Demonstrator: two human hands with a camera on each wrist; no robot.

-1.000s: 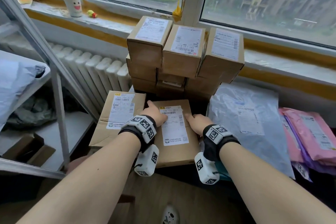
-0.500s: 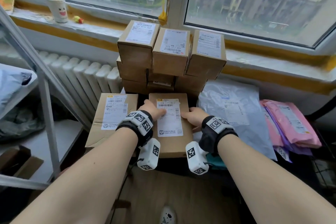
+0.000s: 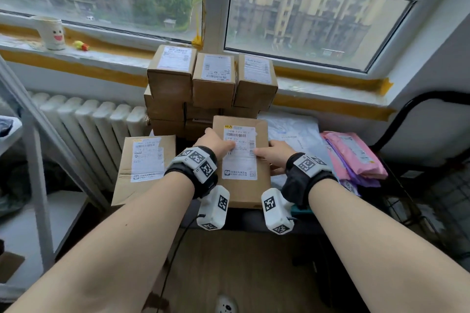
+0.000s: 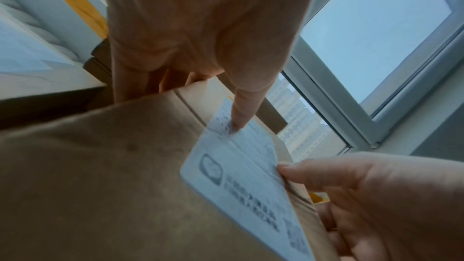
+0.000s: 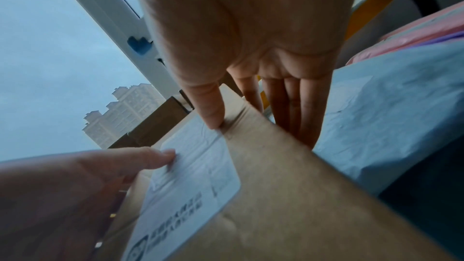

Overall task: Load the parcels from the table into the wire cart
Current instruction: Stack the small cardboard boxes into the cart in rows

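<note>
Parcel (image 3: 241, 160), brown with white label, held over table (image 3: 254, 218) edge; left hand (image 3: 215, 143) and right hand (image 3: 273, 155) each clamp a side, thumbs on top, fingers underneath; box stack (image 3: 211, 89) behind.

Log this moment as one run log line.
stage: picking up parcel | left hand: holds flat cardboard parcel, thumb on label | right hand: holds same parcel, fingers under right edge | wire cart: not loaded yet
</note>
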